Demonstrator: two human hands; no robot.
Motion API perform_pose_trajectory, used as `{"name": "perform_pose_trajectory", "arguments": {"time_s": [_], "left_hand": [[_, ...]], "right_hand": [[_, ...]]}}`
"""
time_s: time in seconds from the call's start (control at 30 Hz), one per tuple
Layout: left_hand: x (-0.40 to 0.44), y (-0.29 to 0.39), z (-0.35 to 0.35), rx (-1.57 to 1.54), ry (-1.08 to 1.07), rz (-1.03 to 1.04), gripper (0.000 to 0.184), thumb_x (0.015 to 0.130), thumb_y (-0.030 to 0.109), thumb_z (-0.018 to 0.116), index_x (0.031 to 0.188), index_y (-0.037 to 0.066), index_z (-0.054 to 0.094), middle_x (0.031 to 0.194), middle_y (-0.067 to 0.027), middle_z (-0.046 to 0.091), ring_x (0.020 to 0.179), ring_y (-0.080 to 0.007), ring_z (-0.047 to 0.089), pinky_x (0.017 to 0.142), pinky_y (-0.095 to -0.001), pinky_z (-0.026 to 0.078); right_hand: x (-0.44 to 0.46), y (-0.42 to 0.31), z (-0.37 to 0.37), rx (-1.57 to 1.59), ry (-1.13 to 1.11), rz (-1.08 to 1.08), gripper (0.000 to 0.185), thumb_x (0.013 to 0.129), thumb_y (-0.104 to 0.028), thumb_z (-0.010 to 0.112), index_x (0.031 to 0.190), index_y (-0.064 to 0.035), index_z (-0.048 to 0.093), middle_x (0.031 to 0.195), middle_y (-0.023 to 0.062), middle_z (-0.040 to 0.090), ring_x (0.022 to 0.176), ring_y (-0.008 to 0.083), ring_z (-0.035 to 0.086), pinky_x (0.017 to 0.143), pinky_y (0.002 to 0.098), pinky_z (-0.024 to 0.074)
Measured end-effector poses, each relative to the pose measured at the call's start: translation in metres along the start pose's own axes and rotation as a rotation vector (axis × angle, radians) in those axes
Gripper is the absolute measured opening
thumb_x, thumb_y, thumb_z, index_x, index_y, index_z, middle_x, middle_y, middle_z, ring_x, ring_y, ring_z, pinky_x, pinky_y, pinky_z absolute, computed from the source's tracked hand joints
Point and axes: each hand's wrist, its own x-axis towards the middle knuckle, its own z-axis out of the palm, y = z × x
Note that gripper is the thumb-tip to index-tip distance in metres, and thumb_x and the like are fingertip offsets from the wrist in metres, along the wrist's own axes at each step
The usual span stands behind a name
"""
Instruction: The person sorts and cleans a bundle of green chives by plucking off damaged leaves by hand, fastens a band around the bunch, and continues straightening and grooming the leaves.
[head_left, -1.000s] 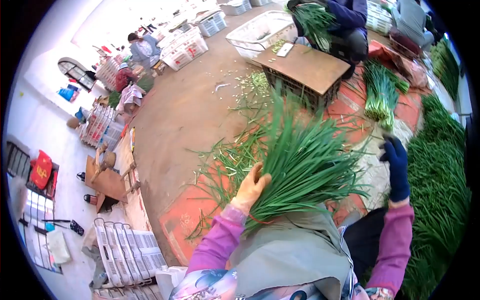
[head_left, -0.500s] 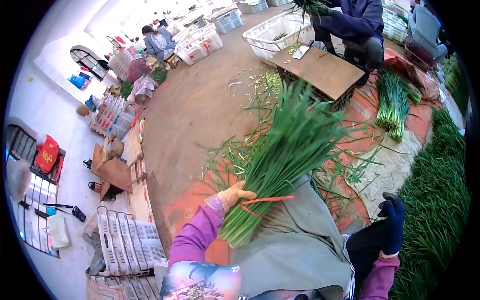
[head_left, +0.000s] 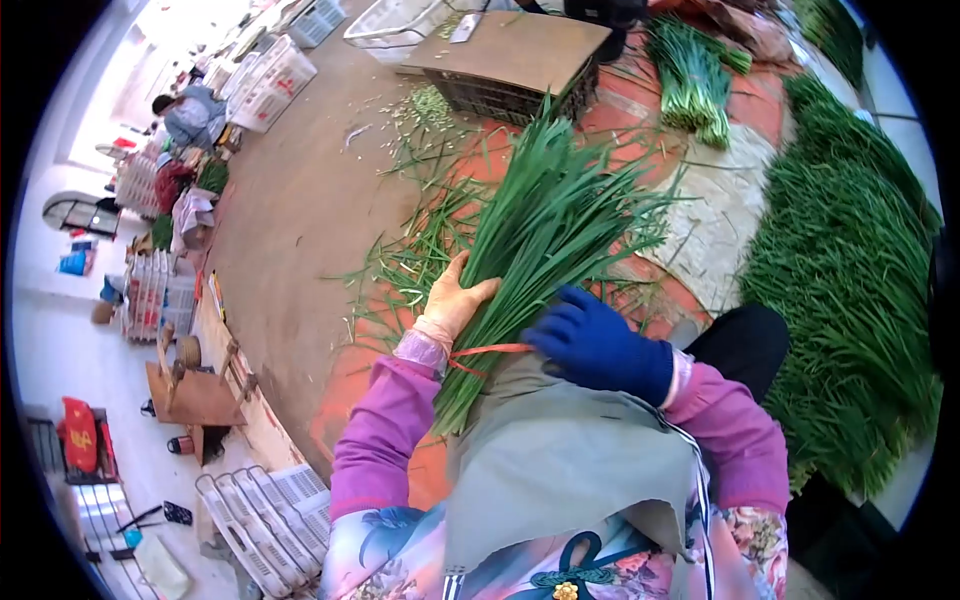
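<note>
A thick bunch of garlic chives lies slanted across my lap, leaf tips away from me and pale cut stems nearest. My left hand, in a pale thin glove, is closed around its left side. Round the lower stems runs a red tie, with one end stretched to the right. My right hand, in a dark blue glove, is closed at that end; the fingertips are slightly blurred. Beneath the bunch, a grey-green apron covers my lap.
A large heap of chives lies to the right. Ahead stand a board-topped crate and tied bunches on red sheeting. Loose trimmings litter the floor. White crates are at lower left; a person sits far left.
My right hand has come from the far right to the bunch and taken the red tie's end. My left hand still holds the chives. The view has tilted down and shifted right.
</note>
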Motion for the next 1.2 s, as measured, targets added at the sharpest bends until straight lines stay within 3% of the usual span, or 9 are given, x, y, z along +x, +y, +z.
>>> {"name": "perform_pose_trajectory", "arguments": {"time_s": [0.1,0.27,0.33,0.43,0.6,0.87,1.03,1.13,1.2], "left_hand": [[-0.008,-0.004,0.005,-0.355,-0.039,0.016,0.039,0.075,0.008,0.065,0.110,-0.003,0.051,0.096,-0.0094,0.062,0.084,-0.0175,0.059,0.075,-0.0278,0.048],[-0.020,0.009,0.006,-0.505,0.002,-0.053,0.037,0.073,0.006,0.066,0.106,-0.005,0.052,0.093,-0.0107,0.062,0.081,-0.0189,0.060,0.075,-0.0291,0.049],[-0.018,0.001,0.002,-0.489,0.162,-0.118,0.036,0.073,0.007,0.067,0.104,-0.007,0.052,0.092,-0.0110,0.062,0.081,-0.0199,0.061,0.074,-0.0294,0.049],[-0.020,-0.008,-0.003,-0.537,0.150,-0.169,0.039,0.073,0.010,0.068,0.104,-0.007,0.052,0.091,-0.0106,0.062,0.079,-0.0189,0.060,0.072,-0.0296,0.049],[-0.031,0.000,-0.003,-0.580,-0.027,-0.209,0.040,0.077,0.018,0.068,0.105,-0.005,0.051,0.096,-0.0093,0.061,0.085,-0.0172,0.059,0.075,-0.0290,0.048],[-0.022,-0.014,0.010,-0.300,0.174,-0.114,0.051,0.082,0.028,0.063,0.111,-0.012,0.047,0.097,-0.0084,0.060,0.085,-0.0140,0.056,0.078,-0.0239,0.044],[-0.020,-0.025,0.013,-0.557,0.077,-0.033,0.039,0.085,0.026,0.060,0.107,-0.005,0.055,0.094,-0.0048,0.061,0.082,-0.0114,0.055,0.076,-0.0225,0.043],[-0.032,-0.006,0.018,-0.513,0.129,0.015,0.031,0.085,0.022,0.059,0.103,-0.003,0.058,0.092,-0.0032,0.061,0.082,-0.0098,0.054,0.075,-0.0228,0.043],[-0.044,0.018,0.021,-0.186,0.247,-0.008,0.027,0.086,0.019,0.058,0.103,-0.002,0.059,0.092,-0.0024,0.061,0.081,-0.0091,0.054,0.074,-0.0233,0.044]], "right_hand": [[0.036,-0.002,-0.010,-0.263,0.077,-0.084,0.048,0.066,-0.026,0.064,0.110,-0.0095,0.054,0.093,0.0081,0.056,0.087,0.0248,0.053,0.076,0.0462,0.0406],[0.035,0.036,0.039,-0.497,0.159,-0.016,0.042,0.068,-0.024,0.059,0.107,-0.0084,0.055,0.089,0.0092,0.055,0.083,0.0246,0.054,0.067,0.0418,0.0433],[0.032,0.030,0.040,-0.216,-0.229,0.076,0.036,0.071,-0.019,0.054,0.104,-0.0062,0.055,0.079,0.0065,0.053,0.075,0.0229,0.054,0.057,0.0362,0.0417],[0.016,0.011,0.037,-0.155,-0.273,0.094,0.034,0.070,-0.015,0.053,0.102,-0.0048,0.055,0.071,0.0045,0.050,0.069,0.0212,0.053,0.053,0.0328,0.0397],[0.000,0.010,0.041,-0.336,-0.076,0.104,0.036,0.070,-0.014,0.052,0.104,-0.0045,0.053,0.079,0.0064,0.052,0.071,0.0220,0.052,0.054,0.0333,0.0389],[-0.002,0.023,0.036,-0.287,-0.060,0.090,0.037,0.070,-0.014,0.053,0.107,-0.0063,0.051,0.089,0.0073,0.054,0.081,0.0238,0.052,0.059,0.0338,0.0403],[-0.008,0.014,0.026,-0.267,-0.052,0.169,0.044,0.066,-0.016,0.059,0.109,-0.0065,0.051,0.100,0.0069,0.054,0.091,0.0233,0.053,0.065,0.0330,0.0423],[-0.006,0.009,0.003,-0.211,-0.022,0.138,0.048,0.064,-0.017,0.065,0.110,-0.0087,0.051,0.108,0.0066,0.054,0.098,0.0234,0.052,0.070,0.0326,0.0433],[-0.005,0.011,-0.010,-0.147,0.001,0.151,0.045,0.066,-0.017,0.066,0.108,-0.0097,0.053,0.106,0.0067,0.055,0.096,0.0240,0.053,0.070,0.0326,0.0439]]}}
